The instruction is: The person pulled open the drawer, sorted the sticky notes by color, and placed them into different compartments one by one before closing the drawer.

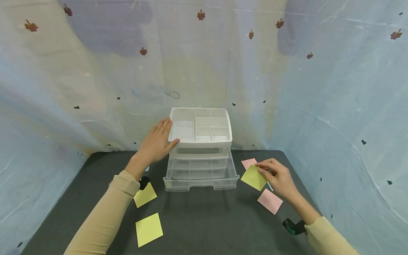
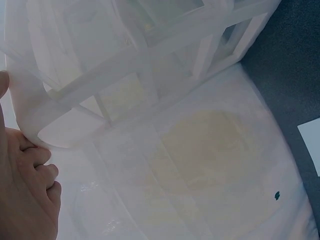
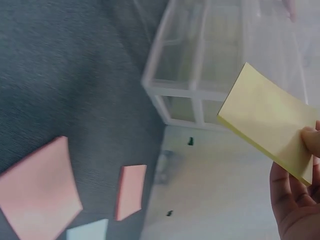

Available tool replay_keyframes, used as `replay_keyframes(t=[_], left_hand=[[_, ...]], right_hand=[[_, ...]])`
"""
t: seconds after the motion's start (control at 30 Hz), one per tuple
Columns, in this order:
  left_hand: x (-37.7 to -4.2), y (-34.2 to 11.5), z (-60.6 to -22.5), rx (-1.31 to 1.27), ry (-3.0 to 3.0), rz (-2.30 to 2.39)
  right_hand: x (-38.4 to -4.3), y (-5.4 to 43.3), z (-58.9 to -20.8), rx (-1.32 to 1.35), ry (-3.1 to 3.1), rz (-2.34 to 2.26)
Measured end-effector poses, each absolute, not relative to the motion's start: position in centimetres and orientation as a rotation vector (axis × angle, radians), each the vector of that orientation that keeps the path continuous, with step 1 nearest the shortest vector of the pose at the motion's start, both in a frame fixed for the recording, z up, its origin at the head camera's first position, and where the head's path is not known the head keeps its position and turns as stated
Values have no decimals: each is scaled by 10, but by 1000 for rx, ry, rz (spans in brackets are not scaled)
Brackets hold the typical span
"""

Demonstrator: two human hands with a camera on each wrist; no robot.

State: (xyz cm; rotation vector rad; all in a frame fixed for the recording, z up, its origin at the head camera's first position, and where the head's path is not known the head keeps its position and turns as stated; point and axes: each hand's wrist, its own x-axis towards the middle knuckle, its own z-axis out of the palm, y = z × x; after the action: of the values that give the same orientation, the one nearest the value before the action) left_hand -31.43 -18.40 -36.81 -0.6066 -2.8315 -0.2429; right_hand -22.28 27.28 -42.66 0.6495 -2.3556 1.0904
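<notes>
A white plastic drawer organizer [image 1: 200,145] stands at the back of the dark table, its top divided into compartments. One clear drawer [image 1: 201,183] is pulled out at the bottom. My left hand [image 1: 156,141] rests on the organizer's top left edge, fingers extended along the side and thumb over the front corner. To the right of the drawer, my right hand [image 1: 278,178] pinches a yellow sticky note pad [image 1: 254,177] by one edge, held above the table. The right wrist view shows the pad's [image 3: 270,120] thickness, with the thumb on its face and fingers behind.
Two yellow sticky note pads [image 1: 149,230] lie left of the drawer. Pink sticky note pads [image 1: 270,201] lie on the right, with a pale blue pad [image 3: 88,231] between them. Another pale piece [image 2: 312,145] is at the left. A patterned curtain [image 1: 204,71] hangs behind the table.
</notes>
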Motion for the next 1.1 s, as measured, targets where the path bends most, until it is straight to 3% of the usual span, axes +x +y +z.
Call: replay_keyframes(t=[0.6,1.1], left_hand=[[-313,-182,-368,-593,-2830,-248],[-315,-183,-369,-598,-2830,-246]], right_hand=[[-240,265,-378,746,-2168,1215],[-243,219,-349,885,-2188,1342]])
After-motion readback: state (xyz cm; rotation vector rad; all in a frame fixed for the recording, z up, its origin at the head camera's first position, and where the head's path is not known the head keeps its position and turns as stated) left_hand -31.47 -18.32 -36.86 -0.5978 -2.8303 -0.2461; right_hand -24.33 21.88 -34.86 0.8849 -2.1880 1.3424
